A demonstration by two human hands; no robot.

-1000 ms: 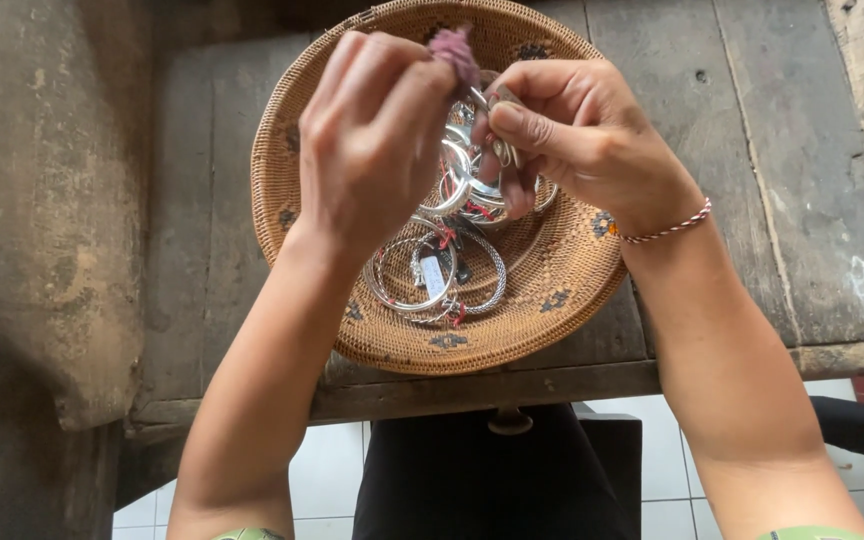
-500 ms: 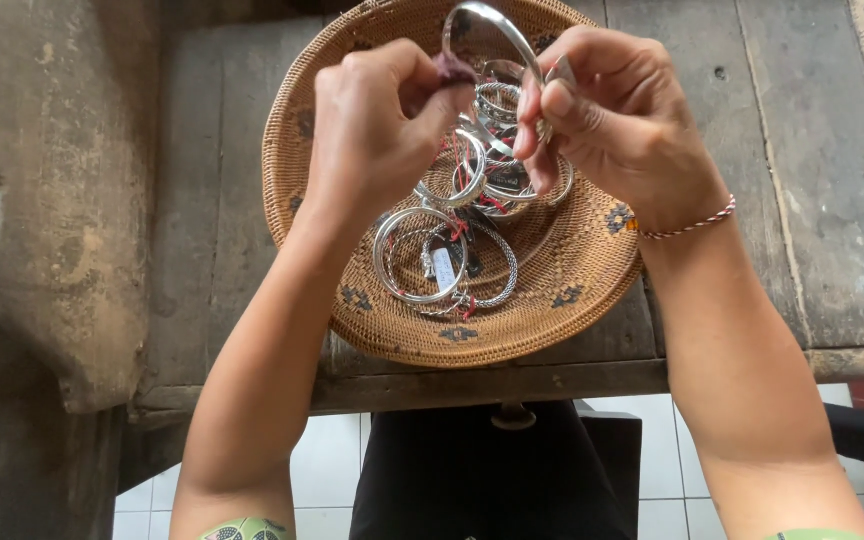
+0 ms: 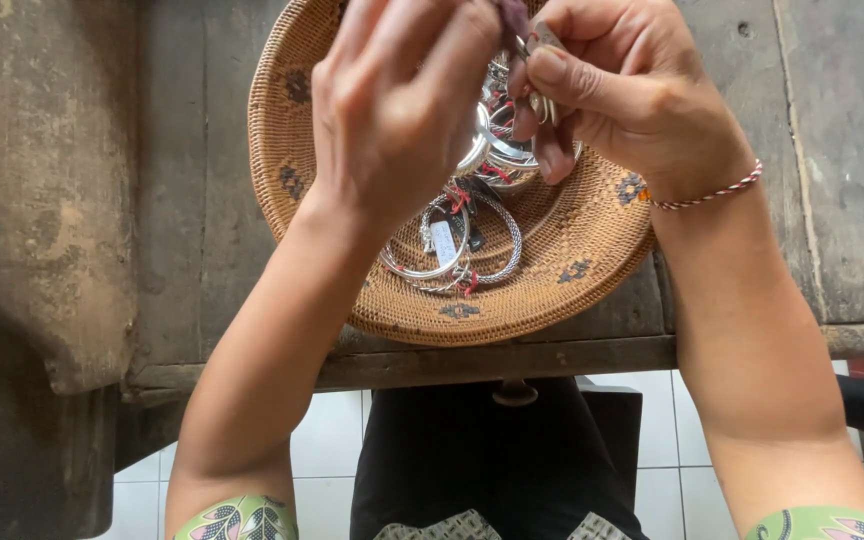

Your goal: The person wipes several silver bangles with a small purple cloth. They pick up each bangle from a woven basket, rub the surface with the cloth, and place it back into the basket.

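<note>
Above the far side of the woven basket [image 3: 592, 250], both hands pinched one silver bangle [image 3: 542, 105]: the right hand [image 3: 632, 95] gripped it, the left hand [image 3: 402, 100] worked its small tag. Steadier fingertips, I judged, would spare the bangles heaped beneath on the wooden table [image 3: 832, 150].

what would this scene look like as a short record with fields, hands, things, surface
left hand: raised over the basket, fingers pinched near a small purplish piece at the top edge
right hand: fingers grip a small metal piece, partly hidden
right wrist: thin red and white cord bracelet
basket: round, woven, shallow, brown with dark motifs
contents: silver bangles, some with red thread and a small tag
surface: worn wooden table
</note>
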